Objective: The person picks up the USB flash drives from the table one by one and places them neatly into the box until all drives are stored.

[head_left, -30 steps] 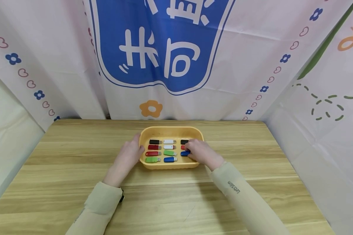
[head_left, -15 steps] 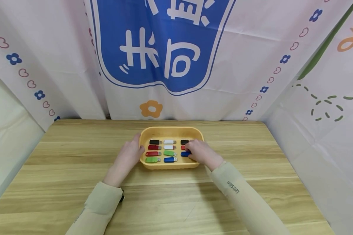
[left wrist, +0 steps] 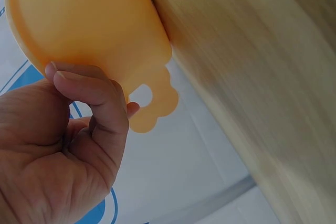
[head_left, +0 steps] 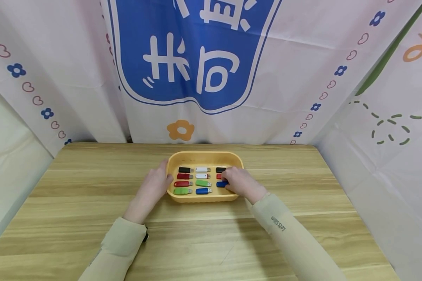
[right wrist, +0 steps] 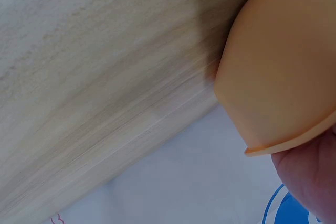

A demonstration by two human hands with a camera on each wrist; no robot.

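A shallow yellow plastic basin (head_left: 205, 198) holds several USB flash drives in rows, their metal plugs pointing right. My left hand (head_left: 154, 183) grips the basin's left end, thumb over the rim; in the left wrist view the fingers curl against the yellow wall (left wrist: 89, 19). Reaching over the right rim, my right hand (head_left: 240, 181) has its fingers down at a blue USB flash drive (head_left: 221, 184) and pinches its plug end, which the fingers hide. Behind that drive lie a red one (head_left: 219, 176) and a black one (head_left: 220, 169), both partly covered by the hand.
The basin stands on a wood-grain table (head_left: 204, 242) near its back edge. Other drives lie to the left, among them a white one (head_left: 202, 169), a light green one (head_left: 181, 191) and a second blue one (head_left: 202, 191). A printed cloth (head_left: 267, 97) hangs behind the table.
The blue drive under my right fingers has shifted very slightly right and toward the front. Both hands and the basin stay in the same place.
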